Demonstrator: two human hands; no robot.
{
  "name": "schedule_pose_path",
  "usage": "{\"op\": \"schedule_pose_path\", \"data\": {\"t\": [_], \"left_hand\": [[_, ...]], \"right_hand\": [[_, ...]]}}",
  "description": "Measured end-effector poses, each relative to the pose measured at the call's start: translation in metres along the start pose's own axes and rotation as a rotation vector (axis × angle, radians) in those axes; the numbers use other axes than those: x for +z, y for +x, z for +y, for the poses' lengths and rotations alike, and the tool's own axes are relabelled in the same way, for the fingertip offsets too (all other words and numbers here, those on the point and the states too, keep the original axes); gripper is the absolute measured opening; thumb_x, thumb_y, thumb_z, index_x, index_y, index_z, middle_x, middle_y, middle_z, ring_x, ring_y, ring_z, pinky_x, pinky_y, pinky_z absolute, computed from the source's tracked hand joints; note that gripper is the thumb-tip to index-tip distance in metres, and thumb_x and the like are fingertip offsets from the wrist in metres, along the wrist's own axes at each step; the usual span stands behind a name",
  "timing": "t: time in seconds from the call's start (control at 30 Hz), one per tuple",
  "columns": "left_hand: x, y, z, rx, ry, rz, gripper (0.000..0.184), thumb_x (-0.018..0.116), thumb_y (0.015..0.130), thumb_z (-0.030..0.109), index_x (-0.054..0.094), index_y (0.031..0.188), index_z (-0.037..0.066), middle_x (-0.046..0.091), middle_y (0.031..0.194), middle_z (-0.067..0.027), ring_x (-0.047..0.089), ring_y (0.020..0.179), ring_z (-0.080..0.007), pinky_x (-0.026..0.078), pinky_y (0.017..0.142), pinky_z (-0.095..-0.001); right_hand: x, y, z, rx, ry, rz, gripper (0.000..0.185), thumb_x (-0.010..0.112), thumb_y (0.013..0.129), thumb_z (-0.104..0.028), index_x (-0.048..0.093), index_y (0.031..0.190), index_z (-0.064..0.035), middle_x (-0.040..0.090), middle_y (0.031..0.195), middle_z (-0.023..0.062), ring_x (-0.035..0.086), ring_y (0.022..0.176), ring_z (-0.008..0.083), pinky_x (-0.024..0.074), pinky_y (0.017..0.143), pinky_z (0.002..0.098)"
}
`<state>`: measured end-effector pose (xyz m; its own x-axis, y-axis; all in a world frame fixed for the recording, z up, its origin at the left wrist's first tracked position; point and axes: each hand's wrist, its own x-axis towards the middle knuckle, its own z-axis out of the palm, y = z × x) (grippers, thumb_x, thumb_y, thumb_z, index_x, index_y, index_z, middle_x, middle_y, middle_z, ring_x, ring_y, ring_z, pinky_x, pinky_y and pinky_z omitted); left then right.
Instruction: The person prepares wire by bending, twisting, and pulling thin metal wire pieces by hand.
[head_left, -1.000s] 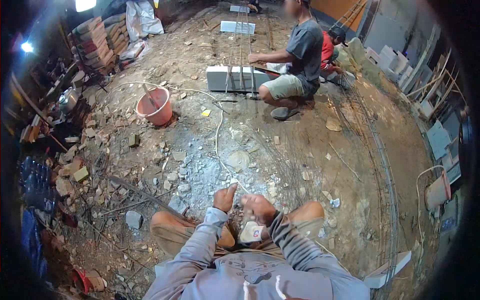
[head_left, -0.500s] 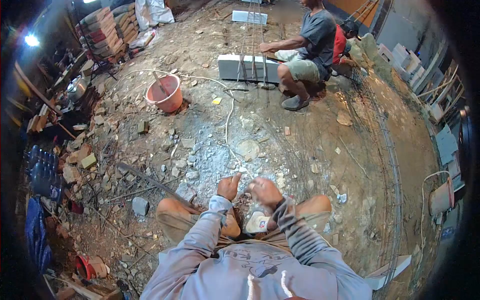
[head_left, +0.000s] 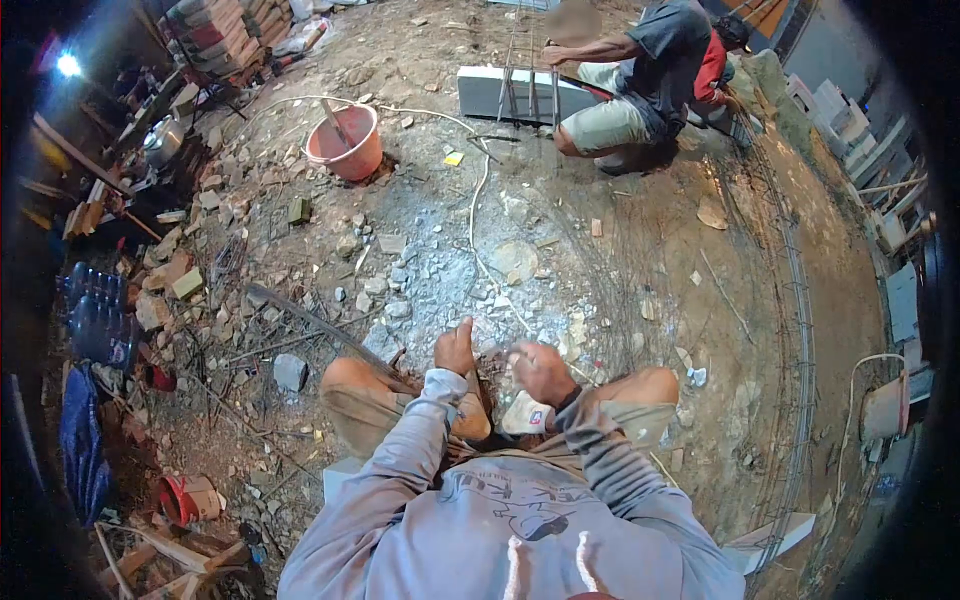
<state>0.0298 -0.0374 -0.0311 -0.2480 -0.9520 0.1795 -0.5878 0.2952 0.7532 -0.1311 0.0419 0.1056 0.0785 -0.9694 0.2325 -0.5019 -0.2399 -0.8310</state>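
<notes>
My left hand (head_left: pixel 455 348) is closed in front of my knees, its thumb side pointing up. Just to its right, my right hand (head_left: pixel 541 372) is also closed, fingers curled toward the left one. A small gap separates them. Whatever either hand holds is too small or hidden to make out. Below them is a whitish shoe (head_left: pixel 524 415) between my bent legs. Beyond the hands lies grey rubble (head_left: pixel 440 265), crossed by a pale cable (head_left: pixel 473 215). A long dark bar (head_left: pixel 320 325) rests on the ground beside my left knee.
A pink bucket (head_left: pixel 358 162) with a stick in it stands ahead. A co-worker (head_left: pixel 650 85) squats by a pale block (head_left: pixel 485 97) and upright rods; another person in red (head_left: pixel 712 75) is behind. Tied steel rebar (head_left: pixel 803 330) runs along the right. Left lies a grey stone (head_left: pixel 290 372).
My view has shifted, so the surroundings appear slightly lower and farther right. My hands stay closed and close together, the right one slightly turned. The co-worker leans at the block with arms extended.
</notes>
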Motion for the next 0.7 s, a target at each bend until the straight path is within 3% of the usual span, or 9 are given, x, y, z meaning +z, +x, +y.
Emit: {"op": "schedule_pose_path", "data": {"t": [0.03, 0.17, 0.33, 0.4, 0.47, 0.53, 0.6, 0.63, 0.7], "left_hand": [[-0.001, 0.002, -0.002, 0.007, 0.043, -0.009, 0.018, 0.045, 0.087, 0.015, 0.057, 0.097, 0.006, 0.056, 0.060, -0.0175, 0.055, 0.050, -0.0360, 0.041, 0.044, -0.0452], [0.005, 0.005, -0.014, 0.031, 0.023, 0.032, 0.019, 0.046, 0.085, 0.011, 0.056, 0.101, 0.006, 0.057, 0.061, -0.0170, 0.055, 0.051, -0.0348, 0.042, 0.044, -0.0445], [0.000, 0.004, -0.010, 0.050, 0.105, -0.015, 0.016, 0.048, 0.086, 0.015, 0.057, 0.095, 0.006, 0.056, 0.059, -0.0167, 0.055, 0.052, -0.0354, 0.042, 0.046, -0.0453], [0.005, -0.001, -0.012, 0.127, 0.204, 0.015, 0.017, 0.045, 0.087, 0.016, 0.057, 0.096, 0.007, 0.056, 0.059, -0.0172, 0.055, 0.052, -0.0358, 0.042, 0.046, -0.0460], [0.007, -0.004, -0.016, 0.315, 0.199, 0.173, 0.012, 0.046, 0.089, 0.015, 0.057, 0.092, 0.009, 0.053, 0.055, -0.0147, 0.051, 0.047, -0.0335, 0.038, 0.041, -0.0422], [-0.002, -0.005, -0.013, 0.236, 0.232, 0.112, 0.013, 0.047, 0.088, 0.014, 0.057, 0.093, 0.009, 0.055, 0.059, -0.0153, 0.052, 0.049, -0.0345, 0.038, 0.042, -0.0428], [-0.008, 0.004, -0.011, 0.205, 0.228, 0.089, 0.015, 0.047, 0.088, 0.014, 0.057, 0.098, 0.010, 0.055, 0.059, -0.0155, 0.053, 0.050, -0.0348, 0.038, 0.042, -0.0435], [-0.009, 0.008, -0.011, 0.189, 0.201, 0.097, 0.018, 0.047, 0.089, 0.019, 0.060, 0.094, 0.008, 0.055, 0.059, -0.0160, 0.053, 0.050, -0.0354, 0.038, 0.043, -0.0445], [-0.017, 0.010, 0.002, 0.122, 0.159, 0.095, 0.023, 0.047, 0.089, 0.024, 0.061, 0.087, 0.005, 0.054, 0.057, -0.0172, 0.052, 0.050, -0.0360, 0.038, 0.044, -0.0448]], "right_hand": [[-0.005, -0.002, -0.001, 0.174, -0.085, 0.001, 0.016, 0.053, 0.077, -0.010, 0.057, 0.090, -0.0010, 0.060, 0.073, 0.0189, 0.058, 0.061, 0.0318, 0.0469, 0.059, 0.0397], [0.021, -0.021, 0.047, 0.349, -0.580, -0.213, 0.013, 0.050, 0.071, -0.010, 0.054, 0.079, -0.0006, 0.059, 0.072, 0.0236, 0.059, 0.068, 0.0384, 0.0451, 0.063, 0.0480], [0.029, -0.037, 0.013, 0.373, -0.494, -0.633, 0.024, 0.051, 0.080, -0.022, 0.056, 0.087, 0.0001, 0.061, 0.080, 0.0224, 0.060, 0.079, 0.0373, 0.0446, 0.069, 0.0479], [0.030, -0.034, 0.009, 0.347, -0.074, -0.814, 0.024, 0.050, 0.077, -0.018, 0.056, 0.089, 0.0025, 0.059, 0.081, 0.0244, 0.058, 0.077, 0.0380, 0.0449, 0.067, 0.0479], [0.024, -0.028, 0.016, 0.183, -0.018, -0.850, 0.028, 0.051, 0.080, -0.023, 0.057, 0.092, 0.0016, 0.059, 0.081, 0.0244, 0.058, 0.074, 0.0378, 0.0464, 0.066, 0.0448], [0.003, -0.014, -0.002, 0.365, 0.125, -0.613, 0.026, 0.051, 0.082, -0.023, 0.057, 0.093, -0.0006, 0.059, 0.083, 0.0244, 0.059, 0.074, 0.0379, 0.0474, 0.065, 0.0416], [0.002, -0.011, 0.007, 0.291, -0.155, -0.190, 0.020, 0.053, 0.082, -0.020, 0.057, 0.084, -0.0008, 0.059, 0.077, 0.0226, 0.059, 0.070, 0.0324, 0.0450, 0.062, 0.0393], [0.003, -0.008, 0.011, 0.289, -0.152, -0.197, 0.020, 0.053, 0.082, -0.020, 0.057, 0.084, -0.0008, 0.059, 0.077, 0.0226, 0.059, 0.070, 0.0324, 0.0450, 0.062, 0.0393], [0.005, -0.001, 0.021, 0.386, -0.255, 0.078, 0.019, 0.052, 0.080, -0.018, 0.057, 0.087, -0.0017, 0.060, 0.079, 0.0225, 0.060, 0.073, 0.0350, 0.0453, 0.063, 0.0424]]}}
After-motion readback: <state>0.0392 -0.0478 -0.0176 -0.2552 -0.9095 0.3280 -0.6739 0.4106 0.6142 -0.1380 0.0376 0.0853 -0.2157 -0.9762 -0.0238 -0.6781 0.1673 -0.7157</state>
